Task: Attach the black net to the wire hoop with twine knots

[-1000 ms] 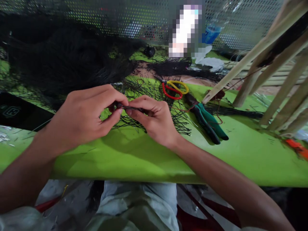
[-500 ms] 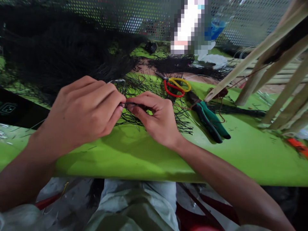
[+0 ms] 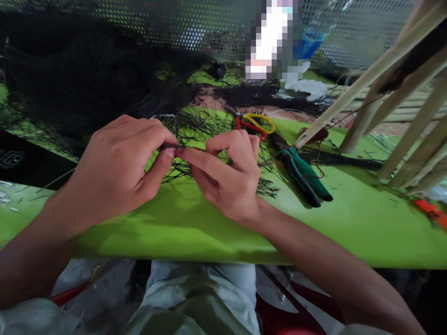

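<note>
Clothing [image 3: 199, 298], pale and creased over the person's lap, fills the near edge, with part of a red seat [image 3: 307, 307] beside it to the right. Just beyond runs the front edge of a green-covered table [image 3: 195, 244]. Above it the left hand [image 3: 120, 163] pinches a thin black strand [image 3: 190, 147] between thumb and forefinger. The right hand [image 3: 230, 174] meets it from the other side, one finger stretched out so that its tip lies at the strand beside the left thumb, the other fingers bent; whether it grips the strand I cannot tell, as the fingers overlap. The strand lies between the two hands, over loose black fibres [image 3: 268, 188] spread on the table.

To the left, near the wrist, is a flat black object [image 3: 38, 163] with a pale emblem. Right of the right hand lie pliers [image 3: 309, 173] with green and black handles, and just behind them scissors [image 3: 259, 116] with red and yellow handles. Wooden sticks [image 3: 366, 81] slant at far right. A big heap of black fibre [image 3: 87, 70] covers the back left, before a perforated panel [image 3: 195, 35].
</note>
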The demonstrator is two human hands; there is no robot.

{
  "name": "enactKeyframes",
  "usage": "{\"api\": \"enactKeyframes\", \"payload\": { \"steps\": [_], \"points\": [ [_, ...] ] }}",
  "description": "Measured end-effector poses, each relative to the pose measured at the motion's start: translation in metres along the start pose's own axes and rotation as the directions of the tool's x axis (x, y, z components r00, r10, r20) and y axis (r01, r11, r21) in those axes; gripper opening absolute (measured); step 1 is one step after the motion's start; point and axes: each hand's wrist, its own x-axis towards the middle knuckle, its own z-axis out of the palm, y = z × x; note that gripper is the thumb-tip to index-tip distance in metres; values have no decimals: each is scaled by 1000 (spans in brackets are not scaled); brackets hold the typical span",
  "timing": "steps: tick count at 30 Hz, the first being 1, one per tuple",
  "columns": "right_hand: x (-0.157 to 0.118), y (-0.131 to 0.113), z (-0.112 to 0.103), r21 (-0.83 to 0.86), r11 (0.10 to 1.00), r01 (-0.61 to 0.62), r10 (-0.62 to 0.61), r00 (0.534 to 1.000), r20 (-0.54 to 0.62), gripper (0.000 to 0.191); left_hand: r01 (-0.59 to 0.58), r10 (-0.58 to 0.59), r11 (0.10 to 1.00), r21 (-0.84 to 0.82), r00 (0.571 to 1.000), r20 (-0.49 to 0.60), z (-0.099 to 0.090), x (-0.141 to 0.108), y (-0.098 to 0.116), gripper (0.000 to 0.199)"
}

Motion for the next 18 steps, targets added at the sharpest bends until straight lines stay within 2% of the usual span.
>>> {"api": "enactKeyframes", "payload": {
  "steps": [2,6,8,13,18],
  "points": [
    [0,3,0,-13,1000,-5,5,1000,-2,25,4,-4,1000,-7,1000,-2,1,1,0,19],
    [1,7,2,7,998,65,-65,997,34,17,28,-27,999,-33,1000,13,-1,2,0,18],
    [0,7,3,3,998,58,-58,996,66,17,37,-36,998,-49,999,10,-1,2,1,18],
    [3,3,1,-87,995,40,-37,999,41,17,4,-5,1000,-25,1000,-20,1,0,2,20],
    [8,7,-3,-128,983,132,-121,988,94,16,-17,17,1000,-7,999,35,2,0,0,20]
  ]
}}
